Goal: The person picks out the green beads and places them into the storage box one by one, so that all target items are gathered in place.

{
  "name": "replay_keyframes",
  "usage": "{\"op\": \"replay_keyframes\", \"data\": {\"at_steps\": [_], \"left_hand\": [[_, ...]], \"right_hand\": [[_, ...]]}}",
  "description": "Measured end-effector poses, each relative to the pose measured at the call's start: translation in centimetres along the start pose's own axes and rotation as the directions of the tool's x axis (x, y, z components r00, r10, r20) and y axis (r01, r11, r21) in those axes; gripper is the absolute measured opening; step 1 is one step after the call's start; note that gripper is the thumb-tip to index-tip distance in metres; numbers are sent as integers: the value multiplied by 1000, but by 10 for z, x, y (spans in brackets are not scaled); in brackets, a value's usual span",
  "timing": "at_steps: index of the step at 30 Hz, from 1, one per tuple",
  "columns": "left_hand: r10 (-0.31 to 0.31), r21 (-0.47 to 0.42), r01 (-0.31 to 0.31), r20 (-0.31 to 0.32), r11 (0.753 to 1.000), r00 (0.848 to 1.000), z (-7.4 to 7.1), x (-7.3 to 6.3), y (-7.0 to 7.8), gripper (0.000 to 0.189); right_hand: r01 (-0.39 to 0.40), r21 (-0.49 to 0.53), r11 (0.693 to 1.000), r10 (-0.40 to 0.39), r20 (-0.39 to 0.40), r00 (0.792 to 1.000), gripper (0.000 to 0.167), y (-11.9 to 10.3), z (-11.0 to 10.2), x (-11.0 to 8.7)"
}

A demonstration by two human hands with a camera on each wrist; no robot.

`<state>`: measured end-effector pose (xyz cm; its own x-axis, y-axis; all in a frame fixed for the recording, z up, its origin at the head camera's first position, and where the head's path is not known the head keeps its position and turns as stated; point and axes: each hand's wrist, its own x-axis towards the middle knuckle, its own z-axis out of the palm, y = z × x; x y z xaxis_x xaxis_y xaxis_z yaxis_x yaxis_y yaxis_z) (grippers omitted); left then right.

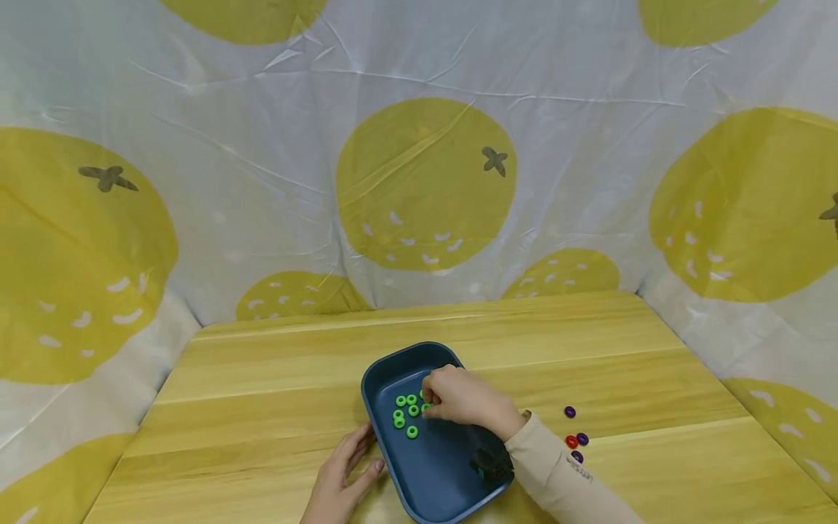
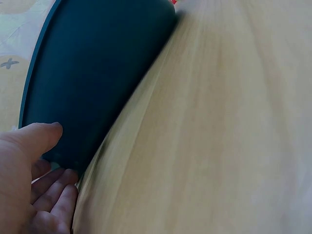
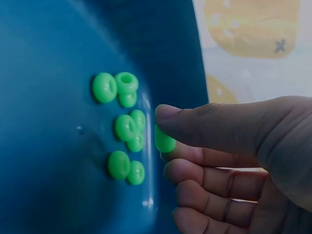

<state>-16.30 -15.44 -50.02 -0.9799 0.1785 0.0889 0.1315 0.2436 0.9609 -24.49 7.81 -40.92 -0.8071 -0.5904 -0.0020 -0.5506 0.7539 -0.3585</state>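
Observation:
A dark blue tray [image 1: 432, 466] lies on the wooden table, with several green ring beads [image 1: 412, 432] grouped on its floor. My right hand [image 1: 461, 397] reaches in over the tray's far part. In the right wrist view, its thumb and index finger pinch one green bead [image 3: 165, 140] above the others. At the tray's left side is my left hand [image 1: 343, 473], the fingertips at the outer wall. The left wrist view shows that thumb lying along the tray's side wall [image 2: 97, 73] and the other fingers near its lower edge.
To the right of the tray, a few purple ring beads [image 1: 570, 412] and a red ring bead [image 1: 572, 442] lie on the table [image 1: 275, 378]. A white cloth [image 1: 262, 182] printed with yellow fruit hangs behind and at both sides.

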Motion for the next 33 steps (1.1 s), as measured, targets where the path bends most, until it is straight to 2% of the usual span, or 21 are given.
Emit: {"op": "replay_keyframes", "data": {"at_steps": [11, 25, 33], "left_hand": [[1, 10, -1, 4, 1000, 1000, 0, 0, 3, 56], [-16, 19, 16, 7, 1000, 1000, 0, 0, 4, 56], [0, 31, 0, -1, 1000, 1000, 0, 0, 2, 55]], "right_hand": [[5, -50, 999, -3, 35, 999, 21, -1, 14, 3], [11, -144, 990, 1, 83, 997, 27, 1, 20, 2], [3, -148, 989, 9, 80, 997, 22, 2, 22, 2]]}}
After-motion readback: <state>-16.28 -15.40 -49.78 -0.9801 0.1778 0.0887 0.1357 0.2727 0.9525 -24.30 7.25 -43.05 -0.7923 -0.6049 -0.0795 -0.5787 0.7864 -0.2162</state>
